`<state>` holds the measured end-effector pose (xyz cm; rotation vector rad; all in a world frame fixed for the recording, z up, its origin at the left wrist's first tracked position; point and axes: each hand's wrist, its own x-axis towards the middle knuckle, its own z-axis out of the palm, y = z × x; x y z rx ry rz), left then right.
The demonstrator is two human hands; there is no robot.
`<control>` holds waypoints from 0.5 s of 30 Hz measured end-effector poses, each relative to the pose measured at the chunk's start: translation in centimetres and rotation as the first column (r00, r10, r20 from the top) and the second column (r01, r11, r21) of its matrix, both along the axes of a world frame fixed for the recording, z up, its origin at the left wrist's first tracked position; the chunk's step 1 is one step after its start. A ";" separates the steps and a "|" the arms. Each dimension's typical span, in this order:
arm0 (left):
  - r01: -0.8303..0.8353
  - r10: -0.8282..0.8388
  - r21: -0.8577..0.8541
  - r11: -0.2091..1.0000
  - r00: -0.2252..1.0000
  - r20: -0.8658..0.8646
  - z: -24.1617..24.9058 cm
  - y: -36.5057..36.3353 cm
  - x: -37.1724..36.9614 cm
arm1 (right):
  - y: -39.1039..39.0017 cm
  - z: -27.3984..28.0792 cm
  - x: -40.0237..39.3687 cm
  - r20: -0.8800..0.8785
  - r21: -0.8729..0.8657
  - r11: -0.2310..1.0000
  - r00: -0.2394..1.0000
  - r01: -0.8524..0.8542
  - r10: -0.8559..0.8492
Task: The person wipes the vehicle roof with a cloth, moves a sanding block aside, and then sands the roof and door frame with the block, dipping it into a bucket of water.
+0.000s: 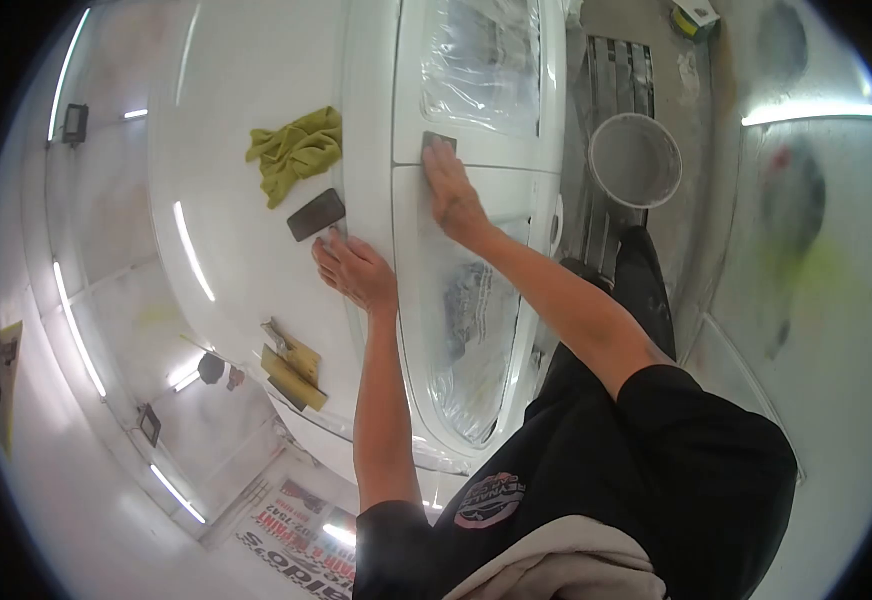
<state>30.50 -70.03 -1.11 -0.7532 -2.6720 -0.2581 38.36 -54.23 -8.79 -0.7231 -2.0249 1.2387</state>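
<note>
My right hand (456,200) lies with its fingers together over a small grey sanding pad (439,140), pressed on the white car's frame above the door windows. Part of the pad is hidden under the fingers. On the white roof (226,60) rests my left hand (358,272), open and fingers spread. Just past its fingertips is a dark rectangular block (316,214). A crumpled olive-green cloth (298,152) sits beyond the block. Nearer the roof's edge are yellowish spreader-like pieces (296,370). Clear plastic film (481,70) covers the windows.
A round bucket (635,118) of greyish liquid stands on a slatted metal step or grate (606,60) to the right of the car. White booth walls (836,330) with bright tube lights surround the car. A printed banner (301,535) shows at lower left.
</note>
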 end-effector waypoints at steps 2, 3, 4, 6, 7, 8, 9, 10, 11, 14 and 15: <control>-0.006 0.006 -0.009 1.000 1.000 -0.001 0.2 0.2 0.2 | -0.8 0.0 0.0 0.035 0.006 1.000 0.999 0.017 -0.017; -0.013 0.013 -0.016 1.000 1.000 -0.002 0.2 0.2 0.2 | -0.8 0.4 -0.4 0.045 0.015 1.000 0.999 0.027 -0.027; -0.024 0.024 -0.020 1.000 1.000 -0.003 0.2 0.3 0.1 | -0.4 0.7 -0.7 0.017 0.021 0.999 0.999 0.042 -0.043; -0.021 0.021 -0.023 0.999 1.000 0.000 0.2 0.3 0.0 | 0.2 0.9 -1.0 -0.028 0.029 0.997 0.997 0.072 -0.071; -0.024 0.024 -0.024 0.999 1.000 0.003 0.1 0.3 0.0 | 0.4 0.8 -1.3 -0.022 0.023 0.996 0.996 0.081 -0.081; -0.008 0.008 -0.020 1.000 1.000 0.005 0.0 0.1 0.0 | 0.5 0.7 -1.7 -0.015 0.018 0.996 0.996 0.086 -0.085; 0.006 -0.006 -0.015 1.000 1.000 0.005 0.0 0.0 0.0 | 0.4 0.7 -1.7 -0.009 0.012 0.996 0.996 0.089 -0.089; 0.022 -0.022 -0.006 1.000 1.000 0.002 0.0 -0.1 0.0 | 0.4 0.7 -1.5 0.014 -0.017 0.998 0.998 0.061 -0.061; 0.006 -0.006 -0.010 1.000 1.000 0.012 0.0 -0.2 0.1 | 0.5 1.0 -1.0 0.036 -0.047 0.998 0.999 0.038 -0.036; -0.015 0.015 -0.001 1.000 0.999 0.033 0.2 0.3 -0.1 | -0.2 0.2 0.4 0.009 -0.169 0.983 0.998 0.069 -0.069; -0.020 0.020 0.003 1.000 0.999 0.041 0.3 0.3 -0.1 | -0.4 0.3 0.6 -0.012 -0.216 0.972 0.995 0.091 -0.096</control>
